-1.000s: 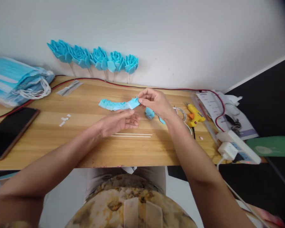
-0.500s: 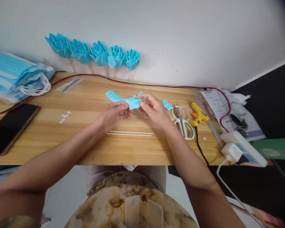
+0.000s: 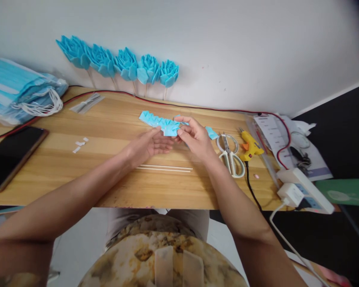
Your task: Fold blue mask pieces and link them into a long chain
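Note:
My right hand [image 3: 197, 138] pinches a small light-blue folded fabric piece [image 3: 171, 130] between thumb and fingers, above the table. Close on its left, my left hand [image 3: 149, 146] has its fingers stretched out; its thumb tip is near the piece, and whether it touches cannot be made out. Behind the hands lies a row of similar blue folded pieces [image 3: 154, 119]. Another blue piece [image 3: 211, 132] rests right of my right hand. Two thin pale sticks [image 3: 167, 169] lie in front of the hands.
White-handled scissors [image 3: 231, 159], a tape roll [image 3: 233, 142] and a yellow glue gun [image 3: 251, 145] lie right, near a power strip [image 3: 314, 195]. Blue flowers on sticks [image 3: 127, 63] lean on the wall. Packed face masks [image 3: 14, 89], a phone [image 3: 14, 155] and white scraps [image 3: 79, 144] are left.
My left hand's fingers have uncurled from the blue piece and straightened. The right hand keeps its pinch. More of the row of blue pieces behind shows now.

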{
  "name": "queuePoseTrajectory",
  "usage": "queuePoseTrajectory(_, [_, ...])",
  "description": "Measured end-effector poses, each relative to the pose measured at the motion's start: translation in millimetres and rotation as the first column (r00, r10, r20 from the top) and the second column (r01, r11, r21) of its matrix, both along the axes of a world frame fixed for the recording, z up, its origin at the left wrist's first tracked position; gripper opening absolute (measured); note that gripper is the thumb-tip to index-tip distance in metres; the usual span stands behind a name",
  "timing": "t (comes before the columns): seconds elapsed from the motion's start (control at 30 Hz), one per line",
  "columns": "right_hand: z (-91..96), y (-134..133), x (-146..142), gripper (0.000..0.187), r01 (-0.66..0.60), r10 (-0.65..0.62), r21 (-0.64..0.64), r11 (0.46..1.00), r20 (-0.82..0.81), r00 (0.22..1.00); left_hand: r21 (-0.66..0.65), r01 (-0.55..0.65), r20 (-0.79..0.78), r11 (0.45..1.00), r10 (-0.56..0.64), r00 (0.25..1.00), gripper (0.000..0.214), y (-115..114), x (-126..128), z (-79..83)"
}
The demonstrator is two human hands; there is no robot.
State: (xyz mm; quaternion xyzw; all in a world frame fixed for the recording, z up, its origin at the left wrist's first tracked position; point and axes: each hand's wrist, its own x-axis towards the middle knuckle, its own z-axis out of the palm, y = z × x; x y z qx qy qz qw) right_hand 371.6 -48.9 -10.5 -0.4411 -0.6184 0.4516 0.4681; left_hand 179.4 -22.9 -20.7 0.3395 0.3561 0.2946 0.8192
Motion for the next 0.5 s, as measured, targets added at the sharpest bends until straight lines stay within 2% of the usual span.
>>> queuePoseTrajectory(0.1, [2.3,-2.8,-1.0,0.039,-0.033,0.033,0.01,0.999,0.02,0.999,-0.122,0.045,0.068,0.991,-0.037,0.997,0.046,1.1,-0.2,4.5])
queuePoseTrajectory(0.2, [2.7,-4.6,-1.5,0.044,-0.055,0.053,0.018,0.998,0.053,0.997,-0.161,0.005,0.1,0.987,0.011,0.995,0.041,1.4,0.0,8.1])
queuePoseTrajectory(0.33, [0.5,-4.0,-1.1,0.047,-0.049,0.045,0.032,0.998,0.1,0.994,-0.101,-0.104,0.103,0.99,0.114,0.988,0.027,1.0,0.3,10.1])
queuePoseTrajectory(0.5, [-2.1,-2.7,-1.2,0.047,-0.046,0.034,0.063,0.997,0.178,0.983,-0.006,-0.123,0.088,0.992,0.123,0.988,0.01,1.5,-1.5,7.3])
